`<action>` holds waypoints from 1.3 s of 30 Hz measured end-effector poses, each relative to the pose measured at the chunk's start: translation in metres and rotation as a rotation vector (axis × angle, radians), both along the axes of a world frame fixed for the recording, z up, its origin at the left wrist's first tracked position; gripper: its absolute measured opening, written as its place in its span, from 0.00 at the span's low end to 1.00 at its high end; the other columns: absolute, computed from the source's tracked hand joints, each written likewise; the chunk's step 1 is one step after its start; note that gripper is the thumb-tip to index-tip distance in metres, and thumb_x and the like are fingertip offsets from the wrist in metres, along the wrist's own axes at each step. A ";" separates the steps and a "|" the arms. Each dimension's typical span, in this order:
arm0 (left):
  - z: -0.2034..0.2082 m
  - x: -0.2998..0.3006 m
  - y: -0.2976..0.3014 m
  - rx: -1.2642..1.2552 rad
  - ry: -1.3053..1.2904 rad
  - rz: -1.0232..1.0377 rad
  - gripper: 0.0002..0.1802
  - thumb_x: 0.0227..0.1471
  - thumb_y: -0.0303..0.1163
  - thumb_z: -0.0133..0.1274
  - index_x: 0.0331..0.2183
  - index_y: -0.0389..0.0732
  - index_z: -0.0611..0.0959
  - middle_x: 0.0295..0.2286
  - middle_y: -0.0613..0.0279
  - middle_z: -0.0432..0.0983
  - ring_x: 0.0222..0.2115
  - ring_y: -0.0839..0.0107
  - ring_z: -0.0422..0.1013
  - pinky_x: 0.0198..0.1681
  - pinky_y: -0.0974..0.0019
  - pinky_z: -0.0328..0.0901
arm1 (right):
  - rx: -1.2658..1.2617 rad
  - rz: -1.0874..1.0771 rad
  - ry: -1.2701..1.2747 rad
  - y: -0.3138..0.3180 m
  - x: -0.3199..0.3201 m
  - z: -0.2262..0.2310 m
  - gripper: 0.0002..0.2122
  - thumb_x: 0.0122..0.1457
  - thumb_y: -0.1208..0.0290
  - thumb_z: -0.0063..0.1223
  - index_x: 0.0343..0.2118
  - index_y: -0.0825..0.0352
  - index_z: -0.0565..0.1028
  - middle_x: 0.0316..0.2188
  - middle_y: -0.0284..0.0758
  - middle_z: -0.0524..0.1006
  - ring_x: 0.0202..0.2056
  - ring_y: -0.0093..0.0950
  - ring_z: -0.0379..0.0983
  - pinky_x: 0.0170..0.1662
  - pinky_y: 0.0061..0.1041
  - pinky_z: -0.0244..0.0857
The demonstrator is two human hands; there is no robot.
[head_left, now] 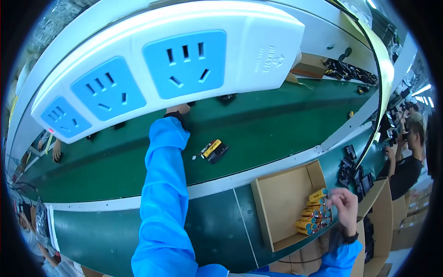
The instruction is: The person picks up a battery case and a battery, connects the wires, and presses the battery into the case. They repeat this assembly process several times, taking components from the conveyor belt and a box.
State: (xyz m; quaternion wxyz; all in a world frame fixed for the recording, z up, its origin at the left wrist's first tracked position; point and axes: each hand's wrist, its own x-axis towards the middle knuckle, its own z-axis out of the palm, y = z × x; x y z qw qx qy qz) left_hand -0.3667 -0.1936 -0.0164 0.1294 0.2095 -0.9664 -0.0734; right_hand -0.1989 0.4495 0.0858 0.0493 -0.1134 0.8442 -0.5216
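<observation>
My left hand [179, 109] reaches far over the green conveyor belt [272, 124], its fingers hidden behind the white power strip with blue sockets [258, 51]. A small black part [191, 104] shows beside it. On the belt nearer me lies a black casing [219, 153] with a yellow battery and wires. My right hand [345, 207] is at the right edge of a shallow cardboard box [264, 207], fingers curled together beside several yellow cylindrical batteries [317, 195] with blue-green ends. Whatever may be between those fingers is too small to make out.
Black plastic parts [346, 171] lie right of the box. Another cardboard box [380, 217] stands at the far right. A dark cable [379, 106] hangs down on the right. Another person [410, 147] works at the right; another person's hand [56, 151] is at the belt's left.
</observation>
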 end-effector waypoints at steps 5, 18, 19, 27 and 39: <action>0.027 0.025 -0.008 -0.072 -0.275 -0.018 0.24 0.37 0.41 0.63 0.41 0.45 0.86 0.48 0.54 0.67 0.55 0.54 0.58 0.58 0.45 0.52 | -0.493 0.009 -0.132 -0.003 0.055 0.015 0.02 0.61 0.81 0.49 0.31 0.70 0.71 0.17 0.35 0.74 0.17 0.21 0.70 0.21 0.22 0.63; 0.090 0.372 0.094 0.117 -0.382 -0.667 0.27 0.30 0.35 0.67 0.39 0.47 0.83 0.44 0.58 0.66 0.52 0.51 0.58 0.53 0.46 0.55 | -0.432 0.766 -0.429 -0.168 0.125 0.014 0.08 0.61 0.83 0.46 0.43 0.72 0.71 0.20 0.34 0.75 0.21 0.17 0.70 0.25 0.18 0.62; 0.097 0.384 0.103 0.162 -0.314 -0.640 0.28 0.31 0.35 0.68 0.41 0.46 0.82 0.45 0.57 0.66 0.52 0.50 0.59 0.53 0.46 0.55 | -0.429 0.785 -0.439 -0.184 0.124 0.012 0.08 0.61 0.83 0.46 0.43 0.72 0.71 0.20 0.34 0.75 0.21 0.17 0.70 0.25 0.18 0.62; 0.112 0.451 0.207 0.985 -0.163 -0.771 0.18 0.52 0.37 0.61 0.43 0.40 0.78 0.36 0.51 0.77 0.38 0.50 0.73 0.43 0.53 0.66 | -0.588 0.938 -0.366 -0.267 0.157 0.008 0.08 0.63 0.80 0.48 0.45 0.72 0.70 0.24 0.33 0.77 0.25 0.19 0.72 0.28 0.19 0.65; 0.086 0.460 0.225 0.757 -0.083 -0.484 0.17 0.55 0.41 0.59 0.38 0.36 0.78 0.26 0.49 0.77 0.26 0.51 0.75 0.29 0.54 0.69 | -0.868 0.492 -0.656 -0.276 0.200 -0.044 0.14 0.70 0.66 0.41 0.43 0.73 0.73 0.32 0.42 0.79 0.34 0.27 0.75 0.41 0.25 0.68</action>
